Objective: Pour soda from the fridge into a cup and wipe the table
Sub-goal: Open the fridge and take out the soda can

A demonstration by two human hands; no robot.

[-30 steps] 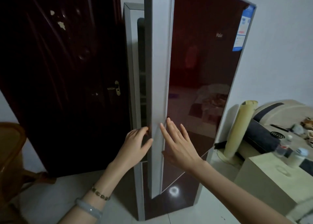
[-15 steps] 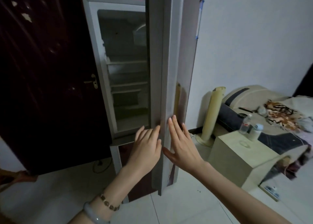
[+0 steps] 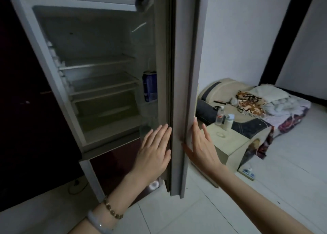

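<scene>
The fridge (image 3: 53,70) stands open, its shelves bare. A blue soda can (image 3: 149,86) sits upright in a rack on the inside of the fridge door (image 3: 178,74), which I see edge-on. My left hand (image 3: 155,152) lies flat with straight fingers against the door's inner side, below the can. My right hand (image 3: 201,145) rests with straight fingers on the door's outer edge. Neither hand holds anything.
A low beige table (image 3: 230,145) stands right of the door with a water bottle (image 3: 220,117) and a small white bottle (image 3: 229,121) on it. Behind it lies a low bed (image 3: 265,106) with bedding. A dark door (image 3: 21,109) is at left. White tiled floor below.
The fridge door has swung wide open, showing the shelves and the blue can. Both hands stayed on the door's edge, and my view moved closer and to the right.
</scene>
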